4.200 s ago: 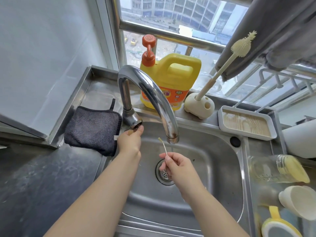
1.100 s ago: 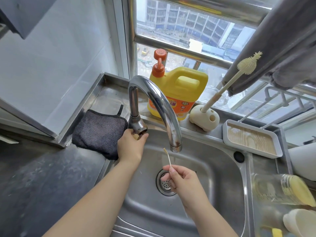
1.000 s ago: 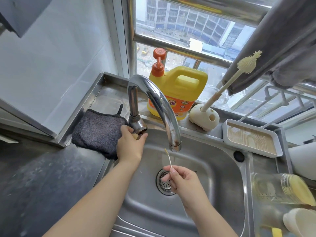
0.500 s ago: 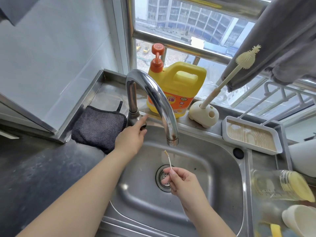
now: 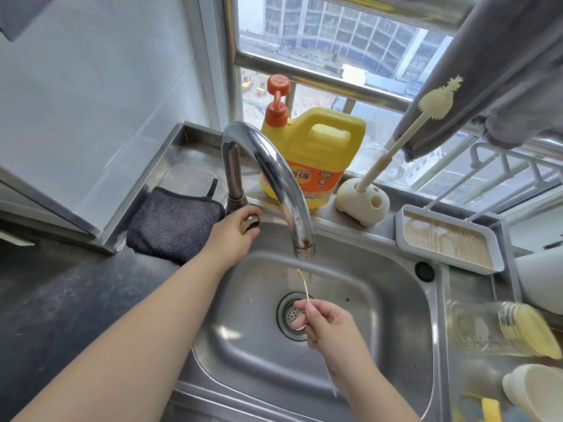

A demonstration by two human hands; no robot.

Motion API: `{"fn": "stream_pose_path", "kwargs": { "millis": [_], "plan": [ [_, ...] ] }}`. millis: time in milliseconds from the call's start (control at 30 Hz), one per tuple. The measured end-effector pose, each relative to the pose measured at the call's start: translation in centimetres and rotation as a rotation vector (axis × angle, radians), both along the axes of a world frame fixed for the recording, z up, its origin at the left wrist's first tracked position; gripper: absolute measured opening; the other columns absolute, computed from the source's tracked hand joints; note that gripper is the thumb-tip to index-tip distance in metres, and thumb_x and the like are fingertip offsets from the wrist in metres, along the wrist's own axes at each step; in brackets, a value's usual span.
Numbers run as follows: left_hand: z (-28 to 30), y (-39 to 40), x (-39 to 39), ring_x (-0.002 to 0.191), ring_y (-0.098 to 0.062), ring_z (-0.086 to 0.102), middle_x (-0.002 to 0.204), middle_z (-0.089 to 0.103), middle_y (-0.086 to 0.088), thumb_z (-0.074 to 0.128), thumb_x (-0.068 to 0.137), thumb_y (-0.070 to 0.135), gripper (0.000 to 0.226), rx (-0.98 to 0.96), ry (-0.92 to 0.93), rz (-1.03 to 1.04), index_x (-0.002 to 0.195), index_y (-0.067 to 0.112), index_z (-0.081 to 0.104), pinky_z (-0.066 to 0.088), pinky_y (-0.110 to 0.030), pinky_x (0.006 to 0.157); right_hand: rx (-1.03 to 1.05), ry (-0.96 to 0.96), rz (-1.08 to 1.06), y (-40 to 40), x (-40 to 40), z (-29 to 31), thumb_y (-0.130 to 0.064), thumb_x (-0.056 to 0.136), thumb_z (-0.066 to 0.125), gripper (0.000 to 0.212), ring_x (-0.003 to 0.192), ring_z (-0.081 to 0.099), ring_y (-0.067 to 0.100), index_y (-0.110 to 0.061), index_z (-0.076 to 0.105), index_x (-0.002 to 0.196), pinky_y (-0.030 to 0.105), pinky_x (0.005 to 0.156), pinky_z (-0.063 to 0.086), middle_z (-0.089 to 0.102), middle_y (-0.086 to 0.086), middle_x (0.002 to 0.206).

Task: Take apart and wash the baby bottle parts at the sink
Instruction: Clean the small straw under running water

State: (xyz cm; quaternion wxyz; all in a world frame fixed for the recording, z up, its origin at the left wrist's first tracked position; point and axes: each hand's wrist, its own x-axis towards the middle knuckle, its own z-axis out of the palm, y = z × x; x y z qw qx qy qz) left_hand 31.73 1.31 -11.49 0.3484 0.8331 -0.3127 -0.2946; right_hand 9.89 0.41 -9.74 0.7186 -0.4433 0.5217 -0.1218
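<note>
Your left hand grips the faucet handle at the faucet base, fingers curled round it. Your right hand pinches a thin straw brush (bristle tip up) over the sink drain, beneath the spout. The bottle lies on its side, right of the sink.

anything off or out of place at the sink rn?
Minor only. The faucet shows brown rust-like staining around its spout tip. The glass bottle lies on its side right of the sink, not upright. No spill visible; no water is visibly running over the thin brush pinched in the right hand.
</note>
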Motion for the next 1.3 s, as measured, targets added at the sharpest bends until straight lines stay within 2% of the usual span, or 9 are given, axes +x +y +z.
{"fn": "stream_pose_path", "kwargs": {
  "millis": [467, 533, 667, 800, 867, 1000, 1133, 1200, 1300],
  "plan": [
    [0.3, -0.5, -0.3, 0.114, -0.018, 0.050, 0.119, 0.059, 0.003, 0.063, 0.089, 0.015, 0.031, -0.004, 0.053, 0.093, 0.117, 0.026, 0.061, 0.027, -0.013, 0.081, -0.047, -0.015, 0.043, 0.0, 1.1, 0.3, -0.001, 0.098, 0.044, 0.021, 0.038, 0.033, 0.003, 0.000, 0.063, 0.089, 0.012, 0.041, 0.028, 0.061, 0.003, 0.054],
    [0.5, -0.4, -0.2, 0.111, -0.016, 0.049, 0.116, 0.057, 0.005, 0.062, 0.090, 0.016, 0.031, 0.009, 0.042, 0.069, 0.119, 0.026, 0.060, 0.026, -0.013, 0.077, -0.057, -0.009, 0.050, 0.1, 1.2, 0.4, -0.002, 0.098, 0.044, 0.021, 0.039, 0.033, 0.002, 0.000, 0.063, 0.089, 0.012, 0.041, 0.028, 0.061, 0.002, 0.054],
    [0.5, 0.2, 0.5, 0.103, -0.007, 0.046, 0.118, 0.052, 0.009, 0.055, 0.095, 0.016, 0.033, 0.006, 0.130, -0.052, 0.126, 0.026, 0.052, 0.030, -0.018, 0.086, -0.067, -0.011, 0.064, 0.2, 1.3, 0.6, -0.002, 0.098, 0.044, 0.021, 0.040, 0.034, 0.003, -0.001, 0.064, 0.090, 0.014, 0.042, 0.028, 0.062, 0.001, 0.055],
    [0.3, 0.0, 0.9, 0.114, -0.016, 0.048, 0.125, 0.053, 0.003, 0.058, 0.093, 0.014, 0.040, 0.029, 0.129, -0.115, 0.130, 0.022, 0.049, 0.029, -0.020, 0.089, -0.078, -0.004, 0.063, 0.2, 1.5, 0.4, -0.002, 0.098, 0.044, 0.021, 0.040, 0.034, 0.003, -0.002, 0.064, 0.089, 0.014, 0.041, 0.028, 0.062, 0.001, 0.055],
    [0.1, -0.1, 1.1, 0.109, -0.015, 0.046, 0.122, 0.053, 0.004, 0.059, 0.092, 0.012, 0.040, 0.020, 0.141, -0.106, 0.130, 0.021, 0.050, 0.030, -0.021, 0.088, -0.072, -0.010, 0.063, 0.2, 1.5, 0.4, -0.002, 0.098, 0.044, 0.021, 0.040, 0.034, 0.003, -0.001, 0.063, 0.090, 0.014, 0.041, 0.028, 0.062, 0.002, 0.055],
    [-0.4, -0.7, 1.5, 0.107, -0.015, 0.046, 0.131, 0.052, -0.005, 0.059, 0.090, 0.006, 0.034, -0.016, 0.247, -0.117, 0.117, 0.026, 0.053, 0.040, -0.030, 0.089, -0.061, -0.006, 0.049, 0.0, 1.3, 0.4, -0.002, 0.098, 0.043, 0.021, 0.039, 0.033, 0.002, 0.001, 0.063, 0.091, 0.013, 0.041, 0.028, 0.061, 0.002, 0.055],
    [-0.7, -1.3, 1.3, 0.095, -0.020, 0.052, 0.124, 0.055, -0.006, 0.057, 0.090, 0.002, 0.029, -0.007, 0.270, -0.047, 0.108, 0.025, 0.052, 0.040, -0.024, 0.058, -0.047, 0.002, 0.039, 0.0, 1.4, 0.1, -0.001, 0.098, 0.043, 0.022, 0.039, 0.033, 0.002, -0.001, 0.063, 0.088, 0.013, 0.041, 0.028, 0.061, 0.002, 0.054],
    [-1.1, -1.3, 1.1, 0.089, -0.022, 0.054, 0.121, 0.057, -0.006, 0.056, 0.090, 0.002, 0.029, -0.018, 0.284, -0.013, 0.101, 0.029, 0.052, 0.035, -0.023, 0.052, -0.047, 0.008, 0.051, 0.1, 1.5, 0.0, -0.002, 0.098, 0.044, 0.022, 0.039, 0.033, 0.002, -0.002, 0.063, 0.089, 0.014, 0.041, 0.028, 0.061, 0.000, 0.053],
    [-1.3, -1.4, 1.2, 0.109, -0.025, 0.056, 0.121, 0.057, -0.002, 0.058, 0.087, 0.001, 0.038, -0.043, 0.300, 0.019, 0.088, 0.039, 0.053, 0.048, -0.032, 0.071, -0.049, 0.011, 0.055, 0.1, 1.7, -0.1, -0.002, 0.098, 0.044, 0.021, 0.039, 0.032, 0.003, -0.002, 0.063, 0.088, 0.014, 0.041, 0.028, 0.061, -0.001, 0.053]
  ]
}}
